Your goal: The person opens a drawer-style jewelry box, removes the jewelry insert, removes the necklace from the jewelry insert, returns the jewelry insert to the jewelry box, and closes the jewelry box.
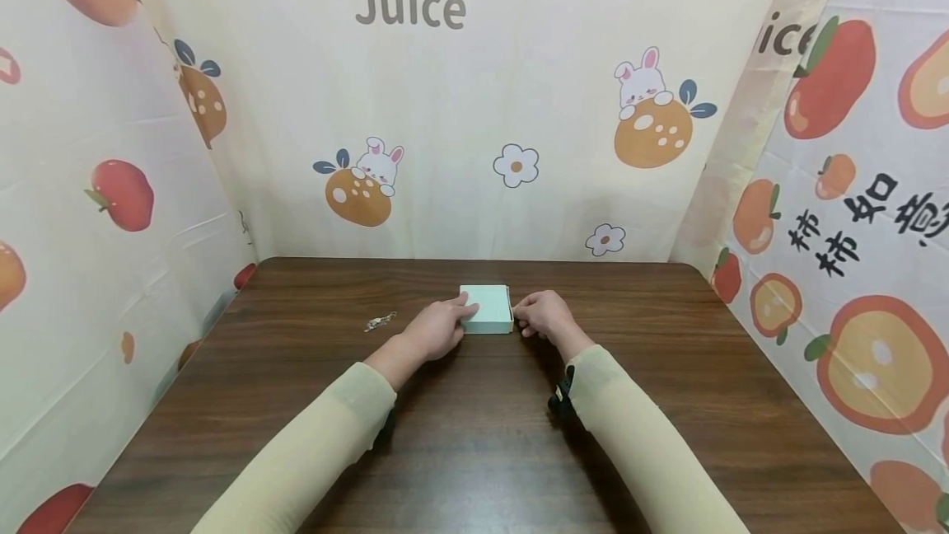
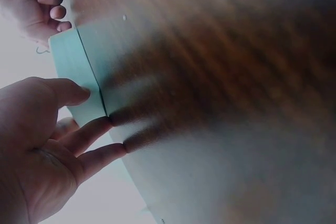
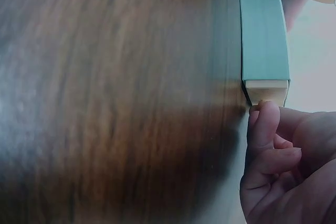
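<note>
A small mint-green drawer box (image 1: 487,308) lies flat toward the far side of the wooden table. My left hand (image 1: 439,328) grips its left end, with the thumb (image 2: 73,92) against the green side and two fingertips down at the tabletop. At the opposite end, my right hand (image 1: 547,316) pinches the end of the box's cream inner drawer (image 3: 266,92) between thumb and index finger. The drawer's cream edge shows just at the sleeve's opening. What exactly the right fingertips pinch is mostly hidden by them.
A small silvery chain-like trinket (image 1: 381,320) lies on the table (image 1: 474,452) to the left of the box. Fruit-printed curtains (image 1: 519,89) hang behind the table and along both sides. A dark device (image 1: 562,392) is strapped at the right wrist.
</note>
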Action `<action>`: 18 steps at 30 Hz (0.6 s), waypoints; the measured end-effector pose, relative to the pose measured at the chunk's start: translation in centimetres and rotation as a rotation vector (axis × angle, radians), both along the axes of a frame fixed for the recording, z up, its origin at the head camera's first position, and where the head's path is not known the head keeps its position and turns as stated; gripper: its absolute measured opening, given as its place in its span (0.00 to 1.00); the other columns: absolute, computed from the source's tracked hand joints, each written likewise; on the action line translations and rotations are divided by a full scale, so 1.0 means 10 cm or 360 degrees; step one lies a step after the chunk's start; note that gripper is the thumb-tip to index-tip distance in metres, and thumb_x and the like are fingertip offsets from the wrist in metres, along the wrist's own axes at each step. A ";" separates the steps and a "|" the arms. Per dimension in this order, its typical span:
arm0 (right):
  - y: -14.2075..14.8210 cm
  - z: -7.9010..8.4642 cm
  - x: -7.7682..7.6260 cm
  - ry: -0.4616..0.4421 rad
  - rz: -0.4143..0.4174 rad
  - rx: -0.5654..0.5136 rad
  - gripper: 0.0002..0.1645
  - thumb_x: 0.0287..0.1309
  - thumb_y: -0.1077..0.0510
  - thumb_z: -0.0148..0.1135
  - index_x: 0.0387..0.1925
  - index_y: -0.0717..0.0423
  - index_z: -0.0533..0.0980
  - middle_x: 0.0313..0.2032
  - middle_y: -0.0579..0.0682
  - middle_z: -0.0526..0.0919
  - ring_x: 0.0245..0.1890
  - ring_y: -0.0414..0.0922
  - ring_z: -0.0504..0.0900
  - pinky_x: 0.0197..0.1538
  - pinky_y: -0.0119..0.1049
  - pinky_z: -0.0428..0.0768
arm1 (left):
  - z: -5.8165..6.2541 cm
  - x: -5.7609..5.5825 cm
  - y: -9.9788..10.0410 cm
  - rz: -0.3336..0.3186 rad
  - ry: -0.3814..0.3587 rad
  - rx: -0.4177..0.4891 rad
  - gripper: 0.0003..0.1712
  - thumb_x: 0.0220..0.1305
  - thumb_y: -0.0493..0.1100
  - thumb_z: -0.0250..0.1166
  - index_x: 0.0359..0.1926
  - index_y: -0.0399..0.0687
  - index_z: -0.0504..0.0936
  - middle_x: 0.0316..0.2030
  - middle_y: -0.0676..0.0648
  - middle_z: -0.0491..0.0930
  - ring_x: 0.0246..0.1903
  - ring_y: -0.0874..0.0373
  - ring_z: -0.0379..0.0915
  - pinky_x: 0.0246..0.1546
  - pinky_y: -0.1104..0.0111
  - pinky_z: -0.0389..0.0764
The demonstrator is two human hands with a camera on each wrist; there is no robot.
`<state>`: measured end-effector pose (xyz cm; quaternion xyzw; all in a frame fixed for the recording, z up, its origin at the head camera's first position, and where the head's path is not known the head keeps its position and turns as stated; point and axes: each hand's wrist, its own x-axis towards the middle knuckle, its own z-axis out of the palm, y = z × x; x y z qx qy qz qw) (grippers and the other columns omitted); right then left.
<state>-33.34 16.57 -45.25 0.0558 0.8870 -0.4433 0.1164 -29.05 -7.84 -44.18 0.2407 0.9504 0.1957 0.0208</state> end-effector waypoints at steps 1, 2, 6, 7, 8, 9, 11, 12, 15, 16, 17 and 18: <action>-0.01 0.00 0.00 -0.0002 -0.0001 0.0001 0.12 0.77 0.55 0.67 0.39 0.57 0.88 0.25 0.46 0.82 0.22 0.40 0.83 0.26 0.33 0.73 | 0.00 0.00 0.00 0.0002 -0.0004 0.0002 0.31 0.79 0.33 0.62 0.79 0.48 0.76 0.82 0.36 0.66 0.76 0.39 0.73 0.74 0.48 0.78; -0.01 0.01 0.00 -0.0002 -0.0002 0.0004 0.12 0.77 0.55 0.67 0.39 0.57 0.88 0.25 0.46 0.82 0.22 0.40 0.83 0.26 0.33 0.73 | 0.00 0.00 0.00 0.0003 -0.0007 0.0002 0.31 0.79 0.33 0.61 0.79 0.48 0.76 0.82 0.36 0.65 0.77 0.39 0.72 0.74 0.49 0.78; -0.04 0.02 0.01 -0.0004 -0.0005 0.0011 0.12 0.77 0.55 0.67 0.39 0.58 0.88 0.25 0.46 0.82 0.22 0.39 0.82 0.26 0.33 0.73 | 0.00 0.00 0.00 0.0003 -0.0006 0.0008 0.31 0.79 0.33 0.61 0.79 0.48 0.75 0.82 0.36 0.65 0.77 0.39 0.72 0.73 0.49 0.79; -0.04 0.02 0.01 -0.0006 -0.0005 0.0012 0.12 0.77 0.55 0.67 0.39 0.58 0.88 0.25 0.46 0.82 0.22 0.39 0.82 0.27 0.33 0.73 | 0.00 0.00 0.00 0.0003 -0.0005 0.0009 0.31 0.79 0.33 0.61 0.79 0.48 0.75 0.82 0.36 0.65 0.77 0.39 0.72 0.73 0.49 0.79; -0.05 0.02 0.01 -0.0005 0.0000 0.0014 0.12 0.77 0.55 0.67 0.40 0.58 0.88 0.25 0.46 0.82 0.21 0.39 0.82 0.27 0.33 0.73 | 0.00 0.00 0.00 0.0003 -0.0004 0.0010 0.31 0.79 0.33 0.61 0.79 0.48 0.75 0.82 0.36 0.65 0.76 0.39 0.72 0.73 0.49 0.79; -0.05 0.02 0.02 -0.0006 0.0005 0.0017 0.12 0.77 0.55 0.66 0.40 0.58 0.88 0.25 0.46 0.82 0.21 0.39 0.82 0.27 0.33 0.73 | -0.01 0.00 0.00 0.0003 -0.0004 0.0009 0.31 0.79 0.33 0.61 0.79 0.48 0.75 0.82 0.36 0.65 0.76 0.39 0.72 0.73 0.49 0.79; -0.06 0.03 0.02 -0.0009 0.0015 0.0028 0.12 0.78 0.55 0.66 0.41 0.58 0.89 0.25 0.46 0.82 0.21 0.39 0.82 0.27 0.33 0.73 | -0.01 0.00 0.00 0.0003 -0.0003 0.0010 0.31 0.79 0.32 0.61 0.79 0.48 0.75 0.82 0.36 0.65 0.76 0.38 0.73 0.73 0.48 0.79; -0.06 0.03 0.02 -0.0013 0.0017 0.0034 0.12 0.78 0.55 0.66 0.41 0.58 0.89 0.26 0.46 0.83 0.21 0.39 0.83 0.27 0.33 0.73 | -0.01 0.00 0.00 0.0002 -0.0003 0.0009 0.31 0.79 0.32 0.61 0.79 0.48 0.75 0.82 0.36 0.65 0.76 0.38 0.73 0.72 0.48 0.79; -0.07 0.04 0.02 -0.0018 0.0028 0.0053 0.13 0.79 0.55 0.64 0.42 0.58 0.89 0.26 0.47 0.83 0.22 0.39 0.83 0.27 0.33 0.74 | 0.00 0.01 0.00 0.0002 -0.0007 0.0005 0.31 0.79 0.32 0.61 0.79 0.48 0.75 0.82 0.35 0.65 0.76 0.38 0.73 0.72 0.48 0.80; -0.07 0.04 0.02 -0.0018 0.0028 0.0057 0.13 0.79 0.55 0.64 0.43 0.58 0.89 0.26 0.47 0.84 0.22 0.39 0.83 0.27 0.33 0.74 | 0.00 0.01 0.00 0.0004 -0.0006 0.0004 0.31 0.79 0.32 0.61 0.79 0.48 0.75 0.82 0.35 0.65 0.76 0.38 0.73 0.72 0.49 0.80; -0.07 0.04 0.02 -0.0016 0.0030 0.0064 0.13 0.79 0.55 0.64 0.43 0.58 0.89 0.26 0.47 0.84 0.22 0.39 0.84 0.27 0.33 0.74 | 0.01 0.01 0.00 0.0007 -0.0010 0.0004 0.31 0.79 0.33 0.61 0.79 0.48 0.75 0.82 0.36 0.65 0.76 0.38 0.73 0.73 0.49 0.79; -0.07 0.04 0.02 -0.0014 0.0032 0.0064 0.13 0.79 0.55 0.64 0.43 0.58 0.89 0.27 0.47 0.84 0.22 0.39 0.84 0.27 0.33 0.74 | 0.01 0.01 0.00 0.0009 -0.0011 0.0000 0.31 0.79 0.33 0.61 0.80 0.48 0.75 0.82 0.36 0.65 0.76 0.39 0.73 0.73 0.49 0.79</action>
